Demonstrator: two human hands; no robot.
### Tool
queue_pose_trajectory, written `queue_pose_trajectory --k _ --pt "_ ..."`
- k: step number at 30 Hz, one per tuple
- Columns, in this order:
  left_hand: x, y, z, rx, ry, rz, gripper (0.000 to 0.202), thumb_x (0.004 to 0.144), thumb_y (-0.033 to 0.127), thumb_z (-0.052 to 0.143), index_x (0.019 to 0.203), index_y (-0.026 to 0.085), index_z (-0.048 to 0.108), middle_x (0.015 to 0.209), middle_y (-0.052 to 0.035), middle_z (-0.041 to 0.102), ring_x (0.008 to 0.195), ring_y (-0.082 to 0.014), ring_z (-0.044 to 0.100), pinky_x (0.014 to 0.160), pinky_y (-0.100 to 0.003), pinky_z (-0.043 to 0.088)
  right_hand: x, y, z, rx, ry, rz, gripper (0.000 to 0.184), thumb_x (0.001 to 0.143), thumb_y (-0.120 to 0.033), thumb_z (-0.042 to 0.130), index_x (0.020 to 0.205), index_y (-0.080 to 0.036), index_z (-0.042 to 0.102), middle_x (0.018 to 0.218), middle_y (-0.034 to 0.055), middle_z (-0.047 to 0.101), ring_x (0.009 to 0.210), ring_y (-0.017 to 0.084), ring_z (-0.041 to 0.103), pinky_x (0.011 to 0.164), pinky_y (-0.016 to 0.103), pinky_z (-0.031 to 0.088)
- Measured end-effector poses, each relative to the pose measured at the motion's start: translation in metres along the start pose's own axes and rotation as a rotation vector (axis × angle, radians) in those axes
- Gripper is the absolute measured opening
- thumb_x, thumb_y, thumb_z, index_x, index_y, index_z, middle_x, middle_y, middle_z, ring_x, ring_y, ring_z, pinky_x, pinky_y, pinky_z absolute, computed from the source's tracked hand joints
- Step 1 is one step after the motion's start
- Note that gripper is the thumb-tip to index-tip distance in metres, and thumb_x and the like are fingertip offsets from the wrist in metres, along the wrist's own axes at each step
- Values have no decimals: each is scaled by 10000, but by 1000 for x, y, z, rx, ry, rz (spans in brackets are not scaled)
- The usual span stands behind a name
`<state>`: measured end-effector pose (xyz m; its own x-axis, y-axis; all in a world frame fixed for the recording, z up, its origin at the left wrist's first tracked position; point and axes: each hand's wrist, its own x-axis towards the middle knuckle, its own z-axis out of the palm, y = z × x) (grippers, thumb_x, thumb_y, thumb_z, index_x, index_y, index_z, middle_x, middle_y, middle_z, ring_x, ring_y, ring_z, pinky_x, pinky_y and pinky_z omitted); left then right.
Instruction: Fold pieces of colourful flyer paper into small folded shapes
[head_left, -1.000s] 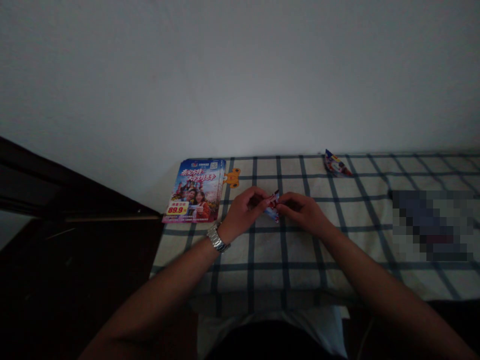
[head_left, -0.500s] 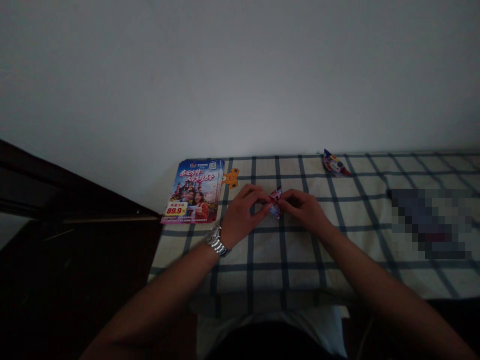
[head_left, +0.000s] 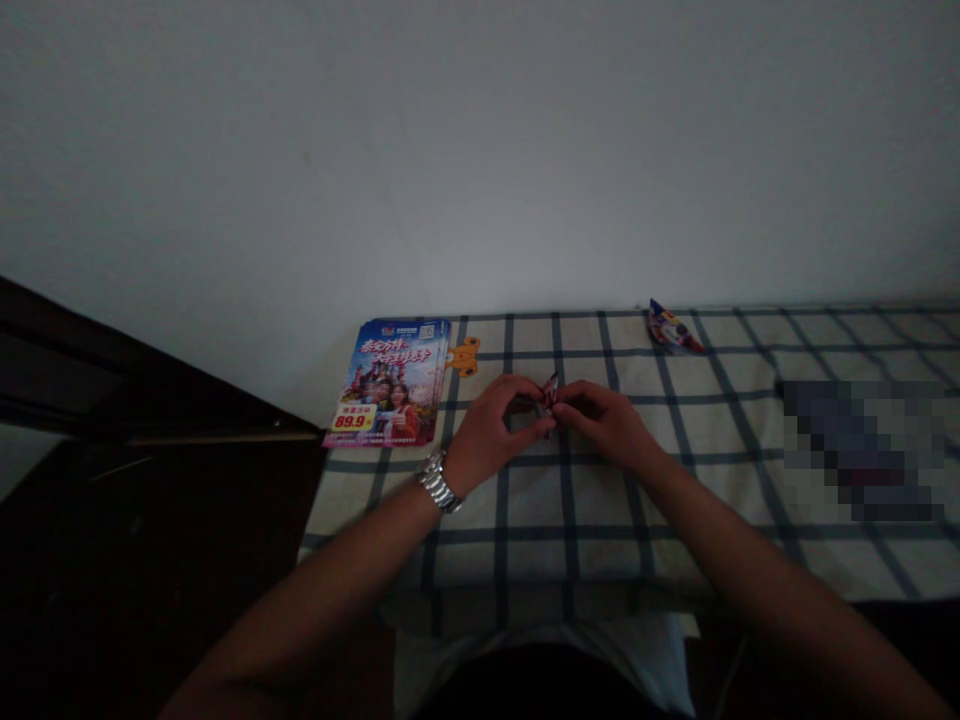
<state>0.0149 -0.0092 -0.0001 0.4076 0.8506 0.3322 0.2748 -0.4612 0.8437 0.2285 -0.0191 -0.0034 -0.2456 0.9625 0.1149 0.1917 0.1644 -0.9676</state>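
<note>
Between my two hands is a small folded piece of printed paper (head_left: 551, 388) in red, white and dark tones, mostly covered by fingers. My left hand (head_left: 501, 425), with a metal watch (head_left: 438, 484) on its wrist, pinches it from the left with thumb and fingertips. From the right, my right hand (head_left: 600, 415) grips the same piece between thumb and forefinger. Both hands are just above the checked cloth (head_left: 529, 540). Farther back to the right lies another folded printed paper piece (head_left: 673, 330), blue with coloured print, which neither hand touches.
A stack of printed flyers (head_left: 386, 385) lies at the left end of the cloth. Beside it is an orange bear-shaped figure (head_left: 464, 357). A blurred-out dark object (head_left: 859, 450) is on the right. A pale wall (head_left: 480, 160) rises behind the table.
The paper piece has turned and now shows a narrower edge between my fingers. My left hand has shifted slightly, its fingers reaching farther around the piece. The other things stay put.
</note>
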Motion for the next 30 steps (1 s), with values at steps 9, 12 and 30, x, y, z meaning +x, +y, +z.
queue_pose_trajectory --k 9,12,30 --pt "-1 -3 6 -212 -27 -51 361 888 300 761 1185 204 580 1206 -94 650 1098 -201 691 964 -367 607 0 4 2 84 -17 5 242 876 -424 751 1028 -248 682 990 33 735 906 213 710 834 363 582" --pt "0 -2 6 -219 -35 -46 418 880 293 770 1237 209 570 1240 -103 649 1121 -209 689 954 -362 614 0 3 2 103 -21 3 256 870 -421 759 1045 -256 671 1005 35 736 923 216 709 849 373 581" --pt "0 -3 4 -230 -48 -77 445 874 375 784 1245 220 594 1239 -100 659 1140 -225 690 963 -383 616 0 4 1 91 -45 8 297 870 -431 756 1081 -243 665 1031 43 737 961 218 713 885 382 591"
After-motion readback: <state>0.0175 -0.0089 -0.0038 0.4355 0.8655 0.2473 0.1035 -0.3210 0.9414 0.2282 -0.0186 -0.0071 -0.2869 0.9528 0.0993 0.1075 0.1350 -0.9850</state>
